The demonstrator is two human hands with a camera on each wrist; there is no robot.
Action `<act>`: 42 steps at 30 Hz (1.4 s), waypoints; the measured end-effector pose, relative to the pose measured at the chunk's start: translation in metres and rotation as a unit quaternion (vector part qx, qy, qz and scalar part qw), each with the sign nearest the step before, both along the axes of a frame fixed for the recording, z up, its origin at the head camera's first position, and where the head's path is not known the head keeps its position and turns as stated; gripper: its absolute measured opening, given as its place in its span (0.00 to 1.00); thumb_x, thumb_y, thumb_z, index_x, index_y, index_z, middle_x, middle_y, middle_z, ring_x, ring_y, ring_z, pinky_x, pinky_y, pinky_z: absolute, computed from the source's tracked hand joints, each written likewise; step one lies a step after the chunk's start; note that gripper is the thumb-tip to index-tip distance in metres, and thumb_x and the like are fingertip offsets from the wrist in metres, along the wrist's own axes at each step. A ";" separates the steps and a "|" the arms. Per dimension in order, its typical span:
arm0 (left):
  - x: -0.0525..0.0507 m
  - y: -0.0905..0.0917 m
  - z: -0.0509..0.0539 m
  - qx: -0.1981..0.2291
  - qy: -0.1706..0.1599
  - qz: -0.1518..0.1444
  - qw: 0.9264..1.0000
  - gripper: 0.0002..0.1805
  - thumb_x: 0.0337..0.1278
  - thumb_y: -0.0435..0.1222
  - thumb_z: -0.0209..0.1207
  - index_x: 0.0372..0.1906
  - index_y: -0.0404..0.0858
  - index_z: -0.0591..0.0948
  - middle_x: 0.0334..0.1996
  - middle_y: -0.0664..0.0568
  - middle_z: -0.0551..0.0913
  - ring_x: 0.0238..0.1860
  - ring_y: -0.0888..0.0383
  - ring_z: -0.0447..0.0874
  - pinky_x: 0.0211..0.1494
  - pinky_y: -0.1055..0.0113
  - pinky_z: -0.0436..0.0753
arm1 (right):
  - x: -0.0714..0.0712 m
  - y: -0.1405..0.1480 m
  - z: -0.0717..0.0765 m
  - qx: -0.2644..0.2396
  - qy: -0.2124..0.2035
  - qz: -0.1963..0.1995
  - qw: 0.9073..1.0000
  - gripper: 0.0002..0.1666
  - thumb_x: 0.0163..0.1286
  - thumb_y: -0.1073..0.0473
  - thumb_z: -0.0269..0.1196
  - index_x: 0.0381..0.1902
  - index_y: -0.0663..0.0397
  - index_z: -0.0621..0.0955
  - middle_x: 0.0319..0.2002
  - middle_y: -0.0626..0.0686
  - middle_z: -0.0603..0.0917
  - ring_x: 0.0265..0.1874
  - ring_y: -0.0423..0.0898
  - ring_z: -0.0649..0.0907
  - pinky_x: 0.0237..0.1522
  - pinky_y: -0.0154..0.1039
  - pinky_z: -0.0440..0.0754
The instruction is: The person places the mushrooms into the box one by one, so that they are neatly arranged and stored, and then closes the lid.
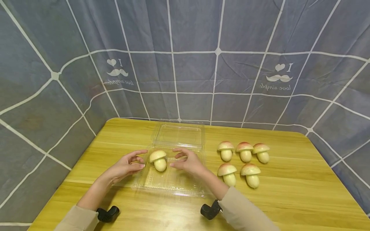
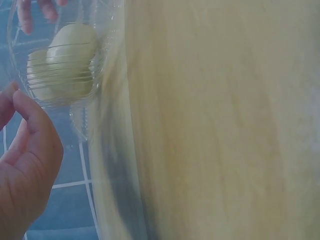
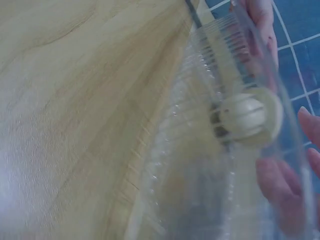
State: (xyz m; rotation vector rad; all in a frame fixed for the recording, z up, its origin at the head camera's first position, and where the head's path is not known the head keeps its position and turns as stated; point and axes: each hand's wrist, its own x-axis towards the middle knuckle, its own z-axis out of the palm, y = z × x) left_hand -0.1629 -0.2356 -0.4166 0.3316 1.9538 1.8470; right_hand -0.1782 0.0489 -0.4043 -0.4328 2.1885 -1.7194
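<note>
A mushroom-shaped piece [image 1: 158, 161] with a pale yellow cap and stem lies in the left part of a clear plastic clamshell box [image 1: 170, 189], whose lid [image 1: 179, 134] is folded back behind it. My left hand [image 1: 125, 165] is beside the box's left edge, fingers loosely bent; whether it touches the rim cannot be told. To the right of the piece, my right hand [image 1: 189, 163] hovers over the box with thumb and fingers apart, holding nothing. Through the box wall, the left wrist view shows the piece [image 2: 70, 60], and the right wrist view shows its rounded stem [image 3: 247, 115].
Several more mushroom-shaped pieces with reddish caps stand in two rows right of the box, among them a front one [image 1: 251, 175] and a back one [image 1: 226, 150]. A grey checked curtain [image 1: 196, 70] hangs behind the wooden table [image 1: 300, 192].
</note>
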 end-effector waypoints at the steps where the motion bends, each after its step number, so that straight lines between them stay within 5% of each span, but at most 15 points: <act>1: 0.000 0.000 0.000 -0.001 0.000 0.000 1.000 0.36 0.59 0.28 0.57 0.69 0.29 0.54 0.40 0.48 0.69 0.33 0.62 0.74 0.36 0.72 0.77 | 0.000 0.002 0.002 -0.001 0.005 0.004 1.000 0.33 0.56 0.62 0.69 0.59 0.60 0.73 0.50 0.66 0.75 0.41 0.52 0.80 0.39 0.40 0.81; 11: 0.001 -0.001 0.001 -0.002 0.000 0.001 1.000 0.36 0.59 0.28 0.57 0.69 0.28 0.53 0.40 0.48 0.69 0.34 0.62 0.74 0.37 0.72 0.77 | 0.005 0.022 0.021 -0.034 -0.003 0.018 0.999 0.33 0.57 0.64 0.68 0.61 0.61 0.71 0.52 0.68 0.73 0.43 0.54 0.80 0.40 0.41 0.81; 25: -0.001 0.000 0.002 -0.004 0.008 -0.005 1.000 0.37 0.59 0.27 0.56 0.69 0.28 0.53 0.40 0.47 0.68 0.30 0.63 0.72 0.34 0.72 0.75 | 0.016 0.062 0.044 0.004 0.029 0.025 0.999 0.32 0.58 0.59 0.68 0.61 0.54 0.72 0.50 0.61 0.75 0.46 0.54 0.78 0.44 0.43 0.79; 42: 0.000 0.001 0.003 -0.017 0.015 -0.005 1.000 0.37 0.59 0.28 0.57 0.69 0.28 0.53 0.40 0.45 0.68 0.33 0.62 0.73 0.36 0.71 0.77 | 0.032 0.124 0.057 0.000 0.051 -0.025 0.998 0.32 0.59 0.61 0.67 0.61 0.59 0.70 0.52 0.63 0.72 0.46 0.53 0.79 0.42 0.40 0.80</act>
